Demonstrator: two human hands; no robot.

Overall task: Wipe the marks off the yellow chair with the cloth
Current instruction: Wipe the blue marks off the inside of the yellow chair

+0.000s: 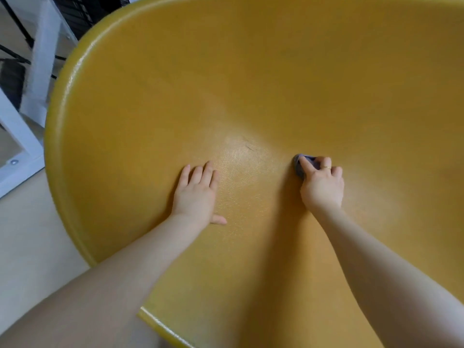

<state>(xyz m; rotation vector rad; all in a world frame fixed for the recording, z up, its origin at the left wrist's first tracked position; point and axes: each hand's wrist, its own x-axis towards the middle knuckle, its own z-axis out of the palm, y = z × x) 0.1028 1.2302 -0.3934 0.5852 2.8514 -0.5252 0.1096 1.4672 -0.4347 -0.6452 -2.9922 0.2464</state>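
Note:
The yellow chair (251, 71) fills most of the head view, its curved seat shell seen from close above. A small dark mark (249, 146) shows on the glossy middle of the seat. My left hand (198, 194) lies flat on the seat, fingers apart, holding nothing, below and left of the mark. My right hand (322, 184) is shut on a small bunched grey-purple cloth (300, 165) and presses it against the seat, to the right of the mark. Most of the cloth is hidden under my fingers.
A white frame with dark gaps (37, 59) stands at the upper left beside the chair's rim. Pale floor (30, 234) shows at the left. My bare leg (75, 310) is at the lower left, against the chair's front edge.

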